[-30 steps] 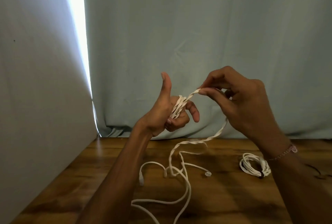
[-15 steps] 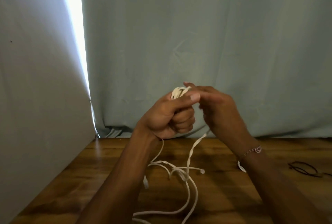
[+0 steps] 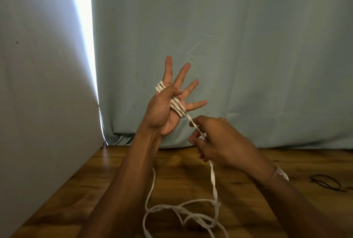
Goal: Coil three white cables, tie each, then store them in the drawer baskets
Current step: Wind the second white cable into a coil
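Note:
A flat white cable (image 3: 178, 107) is wound in several turns across the palm of my raised left hand (image 3: 164, 115). That hand's fingers are spread straight, and its thumb folds over the turns and pins them to the palm. From the coil the cable runs down to my right hand (image 3: 223, 142), which pinches it just below and to the right. The loose remainder (image 3: 181, 211) hangs to the wooden table (image 3: 114, 190) and lies there in tangled loops.
Thin black ties (image 3: 324, 182) lie on the table at the far right. A pale curtain (image 3: 248, 46) hangs behind the table, and a grey wall (image 3: 38, 104) closes the left side.
My left hand has gone from a closed fist to spread fingers with the thumb across the coil. My right hand has dropped from the top of the coil to below it, drawing the cable down.

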Tool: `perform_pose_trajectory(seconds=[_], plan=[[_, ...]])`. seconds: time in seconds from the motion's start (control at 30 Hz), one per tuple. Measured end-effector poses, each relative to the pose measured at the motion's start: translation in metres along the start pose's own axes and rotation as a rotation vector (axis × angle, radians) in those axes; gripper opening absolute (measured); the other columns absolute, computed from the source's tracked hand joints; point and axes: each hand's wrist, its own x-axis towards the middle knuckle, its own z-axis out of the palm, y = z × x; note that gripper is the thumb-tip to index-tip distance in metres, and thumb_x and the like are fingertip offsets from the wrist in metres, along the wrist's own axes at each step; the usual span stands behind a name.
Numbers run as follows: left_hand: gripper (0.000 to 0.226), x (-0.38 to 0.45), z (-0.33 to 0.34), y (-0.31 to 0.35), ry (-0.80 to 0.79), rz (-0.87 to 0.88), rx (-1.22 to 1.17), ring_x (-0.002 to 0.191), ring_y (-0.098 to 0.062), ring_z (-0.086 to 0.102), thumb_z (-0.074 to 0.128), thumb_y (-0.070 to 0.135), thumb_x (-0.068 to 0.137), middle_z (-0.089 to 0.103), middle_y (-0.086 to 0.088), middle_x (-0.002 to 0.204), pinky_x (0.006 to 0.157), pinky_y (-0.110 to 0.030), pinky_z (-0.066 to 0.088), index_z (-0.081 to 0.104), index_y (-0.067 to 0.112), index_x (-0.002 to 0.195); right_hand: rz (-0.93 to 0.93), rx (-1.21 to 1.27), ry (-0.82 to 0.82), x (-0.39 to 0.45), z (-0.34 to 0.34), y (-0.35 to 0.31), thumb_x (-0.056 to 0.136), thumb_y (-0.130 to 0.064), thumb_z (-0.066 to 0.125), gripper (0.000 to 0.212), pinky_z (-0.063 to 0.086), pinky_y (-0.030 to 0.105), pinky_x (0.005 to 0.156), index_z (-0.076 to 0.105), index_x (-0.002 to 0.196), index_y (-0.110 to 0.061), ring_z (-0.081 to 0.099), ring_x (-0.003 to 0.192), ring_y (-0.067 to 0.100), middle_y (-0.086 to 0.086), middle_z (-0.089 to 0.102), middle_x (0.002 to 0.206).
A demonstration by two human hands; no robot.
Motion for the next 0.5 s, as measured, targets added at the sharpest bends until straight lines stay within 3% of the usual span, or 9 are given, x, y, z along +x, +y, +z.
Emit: perform_pose_trajectory(seconds=[0.07, 0.2, 0.3, 0.37, 0.43, 0.5], plan=[[0.086, 0.0, -0.004, -0.002, 0.082, 0.023, 0.105, 0.151, -0.037, 0.028, 0.033, -0.003, 0.094, 0.023, 0.004, 0.167, 0.103, -0.067, 0.044, 0.009, 0.051, 0.157, 0.05, 0.182, -0.044, -0.006, -0.011, -0.005, 0.095, -0.017, 0.069, 0.039, 0.06, 0.025, 0.062, 0.053, 0.131, -0.022, 0.072, 0.063, 0.01, -0.002, 0.073, 0.096], [0.079, 0.001, -0.01, -0.008, 0.24, 0.066, 0.383, 0.15, -0.029, 0.032, 0.029, 0.0, 0.104, 0.021, 0.01, 0.167, 0.108, -0.063, 0.042, 0.001, 0.053, 0.157, 0.148, 0.506, -0.205, -0.012, -0.028, -0.007, 0.091, -0.013, 0.073, 0.041, 0.055, 0.024, 0.06, 0.054, 0.126, -0.021, 0.068, 0.06, 0.011, 0.001, 0.076, 0.1], [0.074, 0.001, -0.014, -0.014, 0.26, 0.086, 0.658, 0.143, -0.022, 0.044, 0.031, 0.01, 0.109, 0.024, 0.011, 0.166, 0.11, -0.054, 0.045, -0.009, 0.051, 0.156, 0.138, 0.55, -0.245, -0.013, -0.03, -0.003, 0.09, -0.015, 0.074, 0.039, 0.056, 0.027, 0.064, 0.056, 0.124, -0.019, 0.065, 0.064, 0.012, 0.001, 0.077, 0.101], [0.075, 0.0, -0.015, -0.016, 0.226, 0.07, 0.773, 0.131, -0.019, 0.057, 0.03, 0.01, 0.109, 0.031, 0.007, 0.164, 0.107, -0.049, 0.049, -0.013, 0.049, 0.156, 0.065, 0.48, -0.155, -0.013, -0.031, 0.0, 0.094, -0.019, 0.07, 0.026, 0.057, 0.031, 0.069, 0.061, 0.118, -0.021, 0.066, 0.067, 0.013, -0.006, 0.077, 0.1], [0.077, -0.001, -0.015, -0.017, 0.187, 0.029, 0.81, 0.109, -0.017, 0.07, 0.029, 0.006, 0.108, 0.043, -0.001, 0.157, 0.096, -0.041, 0.057, -0.014, 0.049, 0.155, -0.06, 0.387, 0.034, -0.012, -0.031, 0.004, 0.099, -0.02, 0.063, 0.016, 0.051, 0.019, 0.067, 0.067, 0.115, -0.021, 0.065, 0.064, 0.007, -0.016, 0.077, 0.094], [0.078, -0.003, -0.013, -0.018, 0.153, -0.038, 0.817, 0.082, -0.016, 0.075, 0.03, 0.005, 0.107, 0.064, -0.009, 0.135, 0.078, -0.032, 0.06, -0.013, 0.048, 0.156, -0.199, 0.274, 0.249, -0.007, -0.03, 0.011, 0.101, -0.019, 0.059, 0.018, 0.046, 0.01, 0.06, 0.072, 0.114, -0.02, 0.062, 0.061, -0.005, -0.027, 0.072, 0.085]])
